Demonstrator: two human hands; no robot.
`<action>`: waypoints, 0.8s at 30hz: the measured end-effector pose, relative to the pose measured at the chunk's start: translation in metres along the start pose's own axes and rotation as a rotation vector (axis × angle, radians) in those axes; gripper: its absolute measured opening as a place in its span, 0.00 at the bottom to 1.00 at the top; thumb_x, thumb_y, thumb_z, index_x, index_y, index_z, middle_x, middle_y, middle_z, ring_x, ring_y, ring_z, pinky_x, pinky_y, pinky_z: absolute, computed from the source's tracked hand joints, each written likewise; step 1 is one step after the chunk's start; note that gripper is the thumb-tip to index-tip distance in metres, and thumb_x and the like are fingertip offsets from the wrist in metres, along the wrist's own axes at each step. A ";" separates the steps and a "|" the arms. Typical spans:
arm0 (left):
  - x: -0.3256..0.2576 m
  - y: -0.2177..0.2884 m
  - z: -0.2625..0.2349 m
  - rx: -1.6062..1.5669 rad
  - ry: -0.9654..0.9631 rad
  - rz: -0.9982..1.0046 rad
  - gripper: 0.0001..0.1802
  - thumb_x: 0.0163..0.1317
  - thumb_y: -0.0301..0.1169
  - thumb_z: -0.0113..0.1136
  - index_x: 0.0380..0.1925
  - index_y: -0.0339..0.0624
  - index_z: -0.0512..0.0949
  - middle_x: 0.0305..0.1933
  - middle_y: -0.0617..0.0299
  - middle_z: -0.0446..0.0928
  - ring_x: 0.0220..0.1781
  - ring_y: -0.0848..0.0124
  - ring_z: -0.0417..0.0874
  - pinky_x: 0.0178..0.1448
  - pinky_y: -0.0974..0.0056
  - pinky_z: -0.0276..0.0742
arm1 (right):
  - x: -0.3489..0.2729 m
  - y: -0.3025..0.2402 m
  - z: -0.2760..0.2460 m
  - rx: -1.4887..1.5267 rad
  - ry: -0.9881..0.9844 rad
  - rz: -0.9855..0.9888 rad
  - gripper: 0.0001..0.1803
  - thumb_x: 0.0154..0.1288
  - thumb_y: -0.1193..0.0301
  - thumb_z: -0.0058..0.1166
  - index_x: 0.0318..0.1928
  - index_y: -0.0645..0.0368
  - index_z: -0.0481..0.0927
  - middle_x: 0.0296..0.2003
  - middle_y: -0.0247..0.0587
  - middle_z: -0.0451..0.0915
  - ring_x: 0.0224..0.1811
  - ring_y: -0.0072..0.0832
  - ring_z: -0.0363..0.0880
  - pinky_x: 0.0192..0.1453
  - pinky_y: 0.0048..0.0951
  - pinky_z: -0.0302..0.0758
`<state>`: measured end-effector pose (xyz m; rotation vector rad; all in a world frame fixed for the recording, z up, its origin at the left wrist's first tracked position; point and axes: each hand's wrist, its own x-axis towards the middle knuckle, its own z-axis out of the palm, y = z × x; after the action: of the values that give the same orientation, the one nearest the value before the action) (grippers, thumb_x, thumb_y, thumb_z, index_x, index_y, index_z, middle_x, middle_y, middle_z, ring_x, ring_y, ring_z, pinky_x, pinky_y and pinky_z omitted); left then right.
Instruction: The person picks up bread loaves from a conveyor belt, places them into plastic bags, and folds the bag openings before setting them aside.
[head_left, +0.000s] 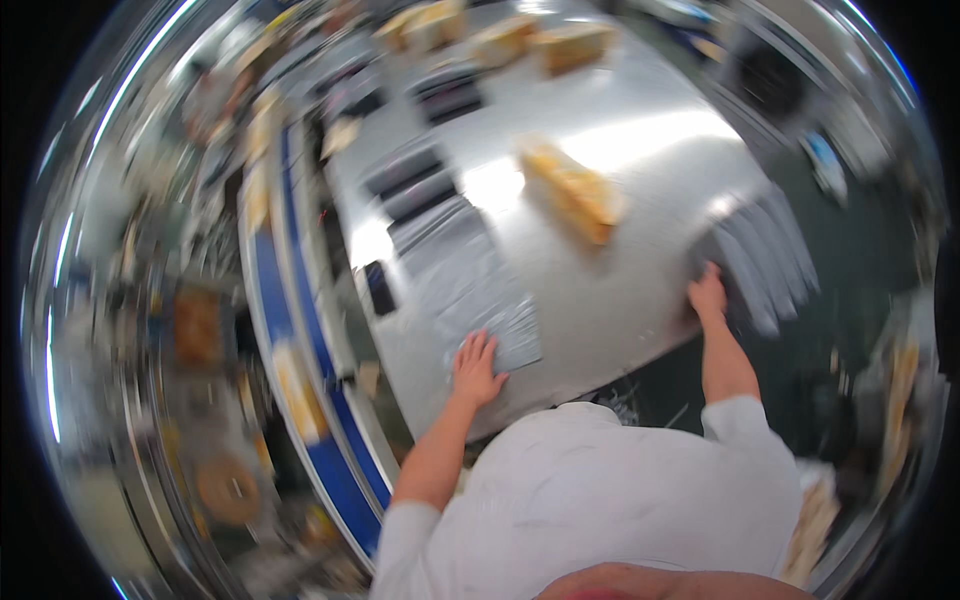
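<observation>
My left hand (477, 370) lies flat with fingers spread on the near end of a pile of thin grey plastic bags (465, 275). The bags' surface is shiny and a little creased. At the table's right corner, my right hand (708, 294) is closed at the near edge of a second batch of grey plastic bags (765, 250). That batch looks fanned into several long folds and reaches past the table edge. Motion blur softens my right fingertips and the edge they hold.
On the metal table (620, 300) lie a yellow block-shaped bundle (570, 190), dark rolled bundles (410, 180), and a small black flat object (379, 288). More yellow bundles (500, 42) stand at the far end. A blue-and-white rail (300, 300) runs along the left side.
</observation>
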<state>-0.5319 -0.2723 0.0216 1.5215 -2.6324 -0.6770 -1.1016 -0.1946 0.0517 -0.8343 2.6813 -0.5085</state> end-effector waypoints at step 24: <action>-0.480 -0.327 0.020 -0.207 0.237 -1.704 0.51 0.57 0.39 0.76 0.79 0.48 0.61 0.87 0.55 0.55 0.88 0.50 0.50 0.84 0.38 0.57 | -0.261 -0.247 0.210 -0.218 -0.343 -1.369 0.45 0.65 0.53 0.66 0.79 0.50 0.65 0.82 0.46 0.59 0.86 0.54 0.49 0.85 0.59 0.48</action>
<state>-0.0174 -0.0063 -0.0296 3.0929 -0.5090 -0.5633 -0.6967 -0.2829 0.0079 -2.4751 1.5122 -0.2481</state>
